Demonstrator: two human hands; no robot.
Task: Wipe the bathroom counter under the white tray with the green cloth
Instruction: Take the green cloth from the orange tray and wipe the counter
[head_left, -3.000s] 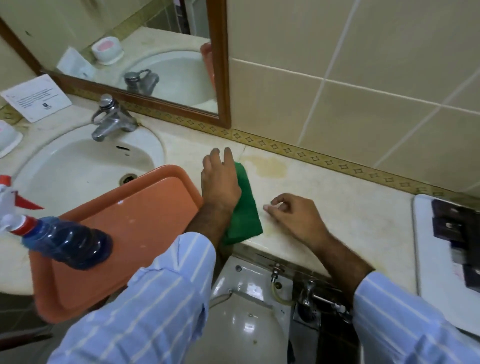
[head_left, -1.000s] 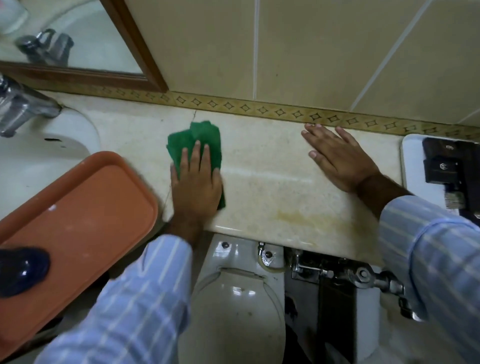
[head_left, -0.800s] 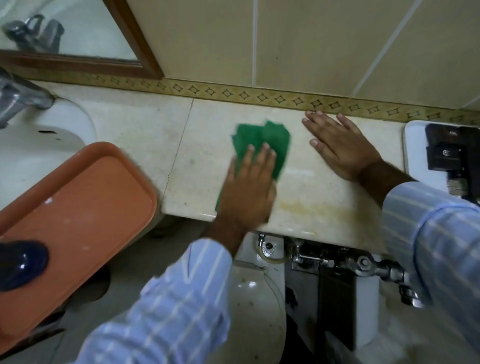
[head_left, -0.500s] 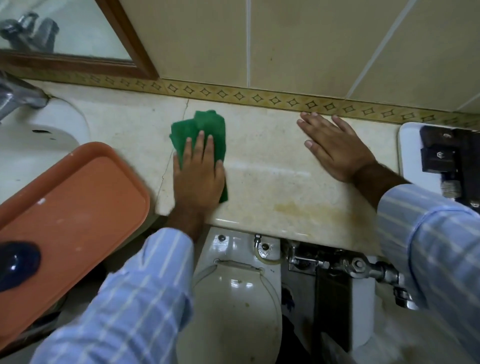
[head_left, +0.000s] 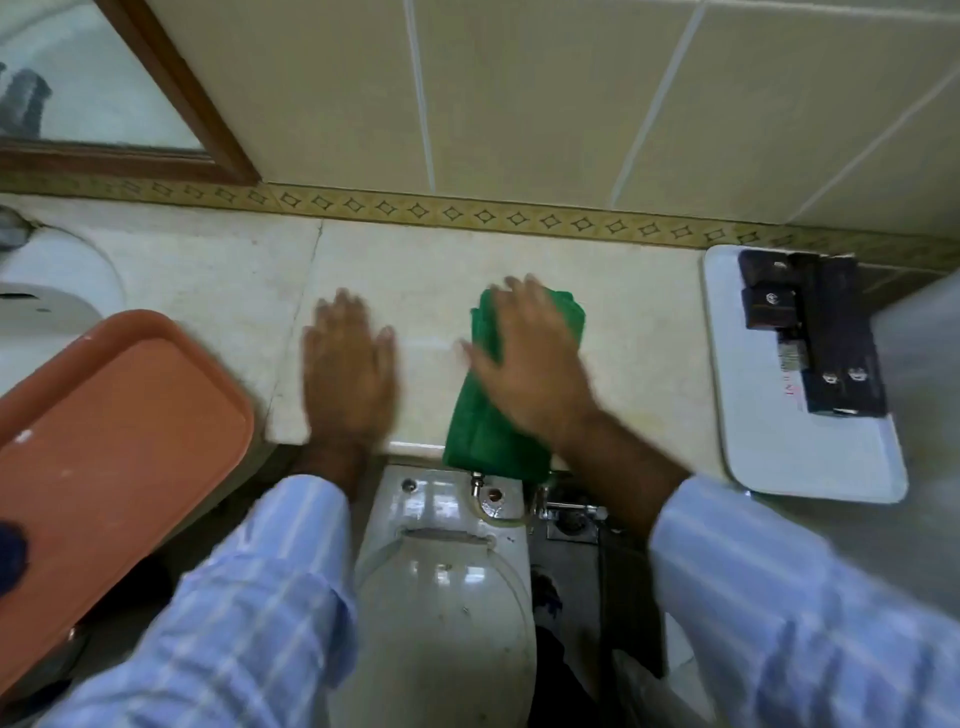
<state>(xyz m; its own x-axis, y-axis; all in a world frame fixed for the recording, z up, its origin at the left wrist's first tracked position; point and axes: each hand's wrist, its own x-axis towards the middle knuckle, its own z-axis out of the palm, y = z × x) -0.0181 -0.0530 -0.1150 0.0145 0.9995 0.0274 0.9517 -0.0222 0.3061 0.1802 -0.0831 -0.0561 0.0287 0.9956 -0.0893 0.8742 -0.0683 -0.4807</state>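
Pressing cloth flat under my right hand, fingers spread, no pinch; cloth overhangs counter front edge. Left hand open, empty, braced on counter. Tray parked at right end, clearing wipe zone.

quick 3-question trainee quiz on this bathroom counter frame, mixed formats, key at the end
1. True or false: the green cloth hangs partly over the counter's front edge.
2. Which hand lies on the cloth? A) left hand B) right hand C) neither
3. Fill in: the white tray sits to the ____ of the cloth and carries dark boxes.

Key
1. True: its lower end passes the edge of the counter, above the toilet.
2. B: the right palm lies flat on the cloth, while the left is flat on bare counter beside the orange tray.
3. right
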